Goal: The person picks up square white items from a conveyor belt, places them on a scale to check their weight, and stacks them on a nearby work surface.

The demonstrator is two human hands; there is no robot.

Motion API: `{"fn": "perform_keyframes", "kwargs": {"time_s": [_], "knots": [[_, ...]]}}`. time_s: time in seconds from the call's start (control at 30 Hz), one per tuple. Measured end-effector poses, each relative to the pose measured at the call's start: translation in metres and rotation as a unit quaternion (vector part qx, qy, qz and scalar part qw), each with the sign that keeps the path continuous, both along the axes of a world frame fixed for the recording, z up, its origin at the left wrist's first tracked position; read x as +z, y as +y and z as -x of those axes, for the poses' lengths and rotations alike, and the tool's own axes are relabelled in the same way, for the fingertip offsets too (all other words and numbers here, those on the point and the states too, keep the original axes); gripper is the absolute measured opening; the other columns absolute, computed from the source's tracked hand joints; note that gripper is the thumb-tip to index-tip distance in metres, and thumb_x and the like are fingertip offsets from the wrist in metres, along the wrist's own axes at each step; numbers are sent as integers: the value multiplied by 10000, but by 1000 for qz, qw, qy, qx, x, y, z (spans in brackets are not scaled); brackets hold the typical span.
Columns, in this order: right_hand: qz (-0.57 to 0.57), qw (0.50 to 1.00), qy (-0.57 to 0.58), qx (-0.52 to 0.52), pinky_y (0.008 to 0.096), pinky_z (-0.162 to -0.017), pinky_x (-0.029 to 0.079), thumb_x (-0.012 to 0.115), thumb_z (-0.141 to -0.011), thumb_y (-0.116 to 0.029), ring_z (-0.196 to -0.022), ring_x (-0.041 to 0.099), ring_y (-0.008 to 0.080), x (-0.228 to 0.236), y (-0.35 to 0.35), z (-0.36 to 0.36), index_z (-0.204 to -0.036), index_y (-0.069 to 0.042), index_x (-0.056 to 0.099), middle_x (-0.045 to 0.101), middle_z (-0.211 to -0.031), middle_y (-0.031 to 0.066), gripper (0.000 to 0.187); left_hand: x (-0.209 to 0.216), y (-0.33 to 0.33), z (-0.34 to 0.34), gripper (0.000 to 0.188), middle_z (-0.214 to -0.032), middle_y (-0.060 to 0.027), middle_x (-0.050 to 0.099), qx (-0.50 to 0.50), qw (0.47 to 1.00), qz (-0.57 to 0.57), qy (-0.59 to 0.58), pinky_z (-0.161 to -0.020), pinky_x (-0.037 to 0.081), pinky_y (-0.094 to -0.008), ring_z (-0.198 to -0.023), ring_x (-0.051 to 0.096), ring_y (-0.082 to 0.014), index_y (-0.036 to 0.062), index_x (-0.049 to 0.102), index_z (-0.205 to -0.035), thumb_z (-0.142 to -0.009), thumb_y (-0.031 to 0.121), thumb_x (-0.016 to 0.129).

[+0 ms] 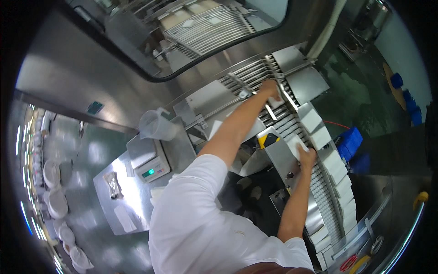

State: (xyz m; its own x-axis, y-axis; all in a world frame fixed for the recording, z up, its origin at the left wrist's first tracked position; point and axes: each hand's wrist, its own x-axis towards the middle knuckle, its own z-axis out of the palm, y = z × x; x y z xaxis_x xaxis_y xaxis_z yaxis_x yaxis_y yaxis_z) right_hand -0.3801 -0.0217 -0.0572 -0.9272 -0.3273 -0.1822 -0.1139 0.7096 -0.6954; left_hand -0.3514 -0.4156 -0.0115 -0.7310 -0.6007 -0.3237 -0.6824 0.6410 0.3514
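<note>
My left hand [270, 87] reaches far out over the roller conveyor [252, 75], its fingers curled downward at a metal guide bar. Beneath them a pale edge shows, but the fingers mostly hide it. Closer in, my right hand [306, 156] grips a flat white rectangular block [296, 147] over the chain conveyor belt [321, 182]. The thumb lies on the block's near side. Similar white blocks [335, 168] stand in a row along the belt's right side.
Left of me a steel table [107, 176] bears a scale [153, 170], a clear plastic jug [157, 125] and a small packet [112, 185]. A yellow-and-black object [268, 139] sits beside the belt. Scissors [377, 245] hang at lower right. A framed window stands ahead.
</note>
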Motion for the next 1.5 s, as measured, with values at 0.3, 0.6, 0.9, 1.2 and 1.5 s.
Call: {"fn": "perform_keyframes", "kwargs": {"time_s": [0.3, 0.6, 0.9, 1.2, 1.5], "knots": [[-76, 994, 62, 57, 438, -843, 486, 819, -772, -500, -874, 587, 299, 14, 74, 12, -943, 56, 586, 636, -933, 185, 627, 23, 155, -60, 566, -977, -172, 714, 49, 976, 33, 208, -829, 540, -426, -944, 674, -334, 91, 754, -982, -511, 352, 929], [155, 868, -208, 423, 295, -790, 463, 751, -831, -168, -861, 539, 125, 146, -11, -150, -1011, -6, 595, 591, -940, 45, 288, 181, 338, -466, 529, -1048, -109, 659, 282, 838, -337, 323, -840, 505, -345, -993, 634, -217, 47, 668, -990, -615, 312, 931], [36, 765, -68, 639, 482, -778, 523, 862, -702, -439, -907, 651, 400, 98, -48, -421, -1003, -10, 573, 647, -964, 216, 598, 120, 308, -797, 585, -1075, -106, 714, 573, 741, -118, 330, -898, 530, -342, -982, 672, -190, -63, 596, -1252, -775, 165, 847], [41, 832, -29, 553, 421, -802, 530, 806, -780, -361, -887, 652, 331, 161, -23, -373, -1110, -2, 602, 640, -958, 185, 528, 64, 283, -832, 856, -1297, -241, 541, 664, 741, -48, 92, -995, 475, -438, -1149, 570, -340, -53, 536, -1261, -642, 383, 934], [98, 982, 109, 121, 389, -782, 533, 649, -896, -319, -844, 701, 299, 76, 8, -40, -1016, 2, 701, 721, -894, 176, 347, 196, 254, -669, 449, -1171, -101, 561, 500, 830, 132, 208, -893, 509, -389, -1048, 577, -240, 24, 586, -1164, -825, 194, 828]]}}
